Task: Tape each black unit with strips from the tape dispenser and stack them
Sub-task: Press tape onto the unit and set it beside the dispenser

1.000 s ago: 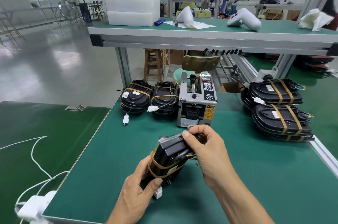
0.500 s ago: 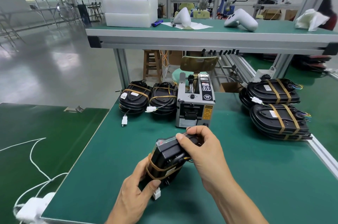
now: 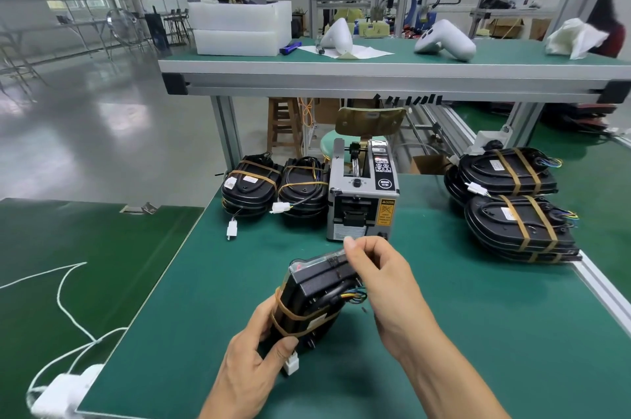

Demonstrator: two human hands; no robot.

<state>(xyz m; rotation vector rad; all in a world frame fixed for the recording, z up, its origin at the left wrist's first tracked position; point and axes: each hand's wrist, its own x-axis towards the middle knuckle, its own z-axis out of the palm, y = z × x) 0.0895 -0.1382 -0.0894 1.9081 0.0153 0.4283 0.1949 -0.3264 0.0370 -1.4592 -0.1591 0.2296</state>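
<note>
Green bench (image 3: 426,333): taped stacks (image 3: 512,206) wait right, more (image 3: 273,186) beside the tape dispenser (image 3: 362,193). Left hand (image 3: 252,364) grips the black unit (image 3: 317,292), one band on; right hand (image 3: 379,268) pinches a strip across its top. Stacking remains.

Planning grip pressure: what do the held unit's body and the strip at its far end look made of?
Black unit: looks like hard moulded plastic, semi-matte, with crisp ribs and dull highlights. Far-end strip: probably clear glossy tape, since it glints and the black shows through.
</note>
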